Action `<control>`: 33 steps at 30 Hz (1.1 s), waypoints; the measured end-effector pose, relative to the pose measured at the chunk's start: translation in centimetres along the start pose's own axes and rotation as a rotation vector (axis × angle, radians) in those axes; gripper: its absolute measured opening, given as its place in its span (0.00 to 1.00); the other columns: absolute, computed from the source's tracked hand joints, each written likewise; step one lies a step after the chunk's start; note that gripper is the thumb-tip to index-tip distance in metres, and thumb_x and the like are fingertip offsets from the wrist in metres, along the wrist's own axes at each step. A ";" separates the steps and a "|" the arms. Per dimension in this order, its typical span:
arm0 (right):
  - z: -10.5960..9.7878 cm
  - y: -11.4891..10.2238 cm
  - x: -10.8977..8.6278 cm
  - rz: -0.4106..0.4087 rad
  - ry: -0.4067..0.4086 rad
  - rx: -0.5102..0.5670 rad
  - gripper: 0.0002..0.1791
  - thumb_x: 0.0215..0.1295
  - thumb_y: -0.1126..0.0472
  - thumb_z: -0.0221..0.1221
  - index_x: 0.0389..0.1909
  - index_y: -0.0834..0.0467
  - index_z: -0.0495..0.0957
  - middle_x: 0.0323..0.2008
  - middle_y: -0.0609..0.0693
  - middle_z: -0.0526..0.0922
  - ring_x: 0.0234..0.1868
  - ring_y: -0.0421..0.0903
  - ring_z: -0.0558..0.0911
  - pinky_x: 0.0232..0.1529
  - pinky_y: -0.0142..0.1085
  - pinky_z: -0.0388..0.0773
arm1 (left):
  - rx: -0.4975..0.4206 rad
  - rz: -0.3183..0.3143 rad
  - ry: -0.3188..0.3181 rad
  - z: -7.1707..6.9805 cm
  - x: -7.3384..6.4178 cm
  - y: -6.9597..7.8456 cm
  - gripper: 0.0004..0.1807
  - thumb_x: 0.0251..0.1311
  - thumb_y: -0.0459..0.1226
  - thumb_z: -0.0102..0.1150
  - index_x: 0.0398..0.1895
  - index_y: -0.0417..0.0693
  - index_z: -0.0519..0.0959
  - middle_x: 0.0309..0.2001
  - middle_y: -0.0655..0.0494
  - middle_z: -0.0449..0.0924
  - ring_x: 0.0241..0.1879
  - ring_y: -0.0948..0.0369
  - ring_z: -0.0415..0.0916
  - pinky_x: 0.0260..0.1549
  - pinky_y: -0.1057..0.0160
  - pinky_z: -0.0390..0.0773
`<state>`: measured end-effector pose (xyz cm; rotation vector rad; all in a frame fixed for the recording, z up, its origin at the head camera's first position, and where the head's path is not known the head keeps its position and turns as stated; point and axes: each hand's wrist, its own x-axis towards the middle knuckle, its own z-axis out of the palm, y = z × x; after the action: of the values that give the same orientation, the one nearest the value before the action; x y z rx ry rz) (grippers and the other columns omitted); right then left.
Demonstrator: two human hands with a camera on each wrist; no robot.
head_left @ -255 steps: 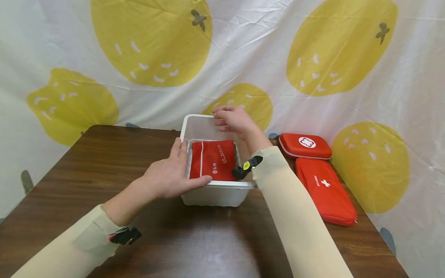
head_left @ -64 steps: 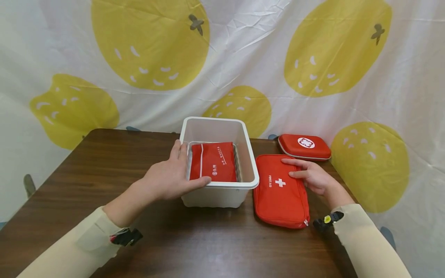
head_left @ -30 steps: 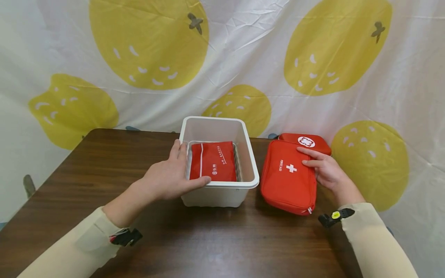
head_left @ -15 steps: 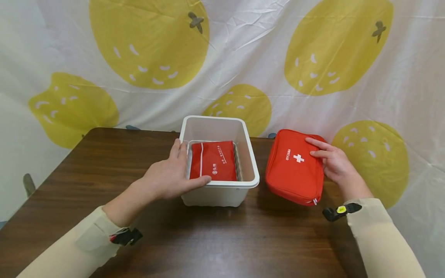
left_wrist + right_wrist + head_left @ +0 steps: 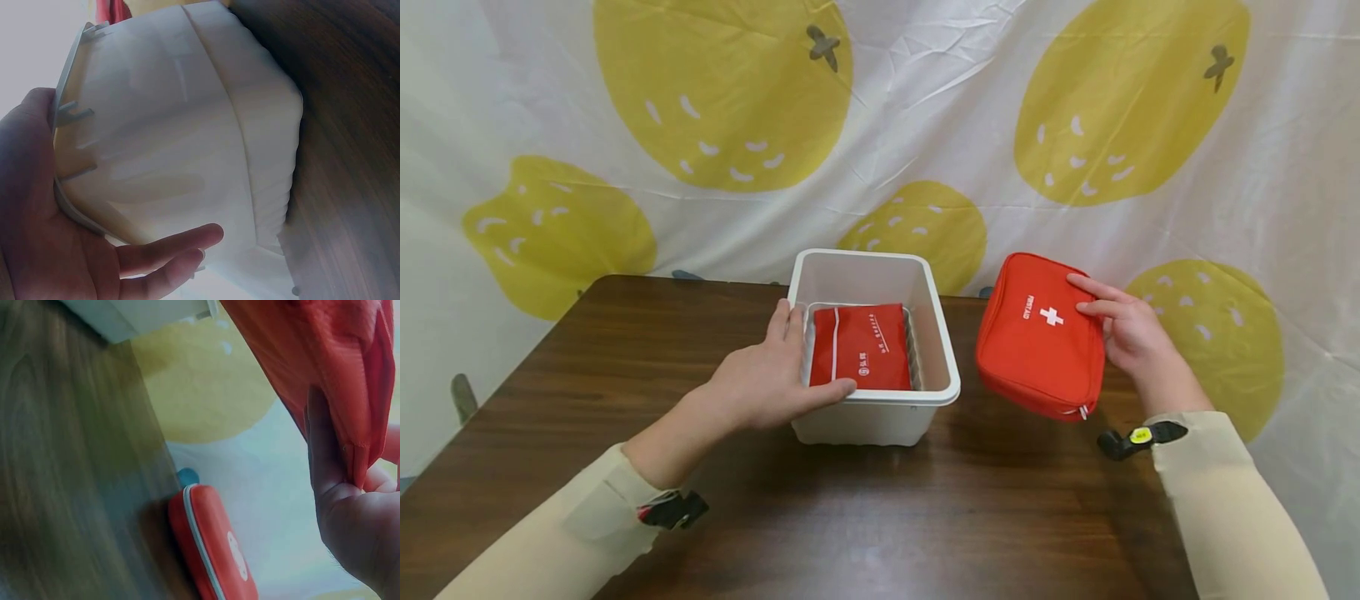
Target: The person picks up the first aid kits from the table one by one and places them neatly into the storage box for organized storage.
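On my camera I see a red bag (image 5: pixel 1037 346) (it has a white cross (image 5: pixel 1052 317)), tilted in the air, beside a white tub (image 5: pixel 865 423) on the table (image 5: pixel 880 517).

The bin (image 5: pixel 865 425) stands on the table (image 5: pixel 865 525), toward the far side. In the bin lies a pouch (image 5: pixel 868 358), nearer to the near end. At the bin's near left corner is the left hand (image 5: pixel 756 379). To the right of the bin, above the table, is the first-aid bag (image 5: pixel 1033 346), with the right hand (image 5: pixel 1131 329) at its right edge. The case (image 5: pixel 215 544) lies on the table, just before the curtain (image 5: pixel 925 100).
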<state>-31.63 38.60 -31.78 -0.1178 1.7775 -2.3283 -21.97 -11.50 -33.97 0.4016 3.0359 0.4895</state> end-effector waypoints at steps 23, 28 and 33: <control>7.1 -2.8 2.5 -0.027 0.062 0.003 0.32 0.79 0.74 0.53 0.76 0.46 0.79 0.53 0.40 0.90 0.52 0.39 0.87 0.51 0.32 0.87 | 0.007 0.014 0.001 -0.1 0.0 -0.1 0.70 0.63 0.74 0.56 0.89 0.32 0.44 0.89 0.33 0.39 0.54 0.42 0.87 0.34 0.52 0.87; 9.0 -3.1 3.1 -0.033 0.070 -0.036 0.32 0.80 0.73 0.53 0.76 0.45 0.79 0.56 0.40 0.87 0.54 0.39 0.86 0.51 0.31 0.87 | 0.004 0.011 0.006 -0.1 0.0 -0.1 0.70 0.63 0.74 0.56 0.89 0.32 0.44 0.90 0.34 0.39 0.56 0.42 0.87 0.36 0.52 0.88; 11.0 -3.1 3.8 -0.034 0.066 -0.078 0.33 0.80 0.72 0.52 0.80 0.45 0.74 0.63 0.42 0.81 0.56 0.40 0.84 0.52 0.31 0.87 | 0.005 0.010 0.008 0.0 -0.1 -0.1 0.70 0.63 0.75 0.55 0.89 0.32 0.45 0.89 0.34 0.40 0.56 0.40 0.87 0.37 0.49 0.88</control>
<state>-33.65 28.18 -26.11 -0.0848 1.9127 -2.3114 -21.90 -11.65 -33.98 0.4167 3.0448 0.4848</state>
